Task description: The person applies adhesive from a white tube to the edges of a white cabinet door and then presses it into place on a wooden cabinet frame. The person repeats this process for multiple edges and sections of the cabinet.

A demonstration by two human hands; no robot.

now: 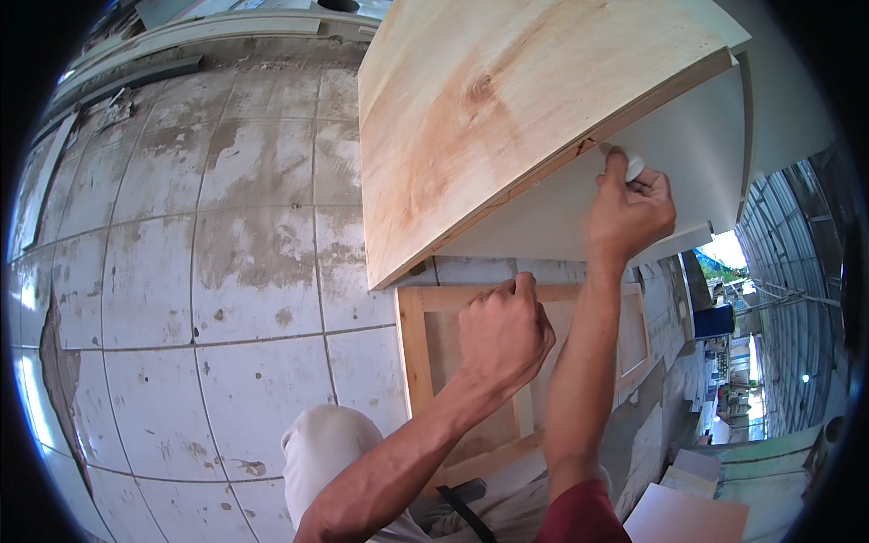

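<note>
A large plywood panel (489, 100), pale with a brown stain and a knot, forms the top side of a box-like piece with smooth white inner faces (692, 136). My right hand (634, 204) is closed with a small white rounded object (634, 166) in its fingers, close to the panel's long front edge. Exactly what that object is I cannot make out. My left hand (507, 330) is curled into a fist below the panel, apart from it; anything inside the fist is hidden. Beneath both forearms lies a wooden frame (415, 348) with a thin backing sheet.
Stained white floor tiles (258, 281) stretch to the left. Long boards (208, 34) lie along the far left. A black strap (466, 514) crosses my lap by my raised knee (330, 457). At lower right are flat pale sheets (688, 516).
</note>
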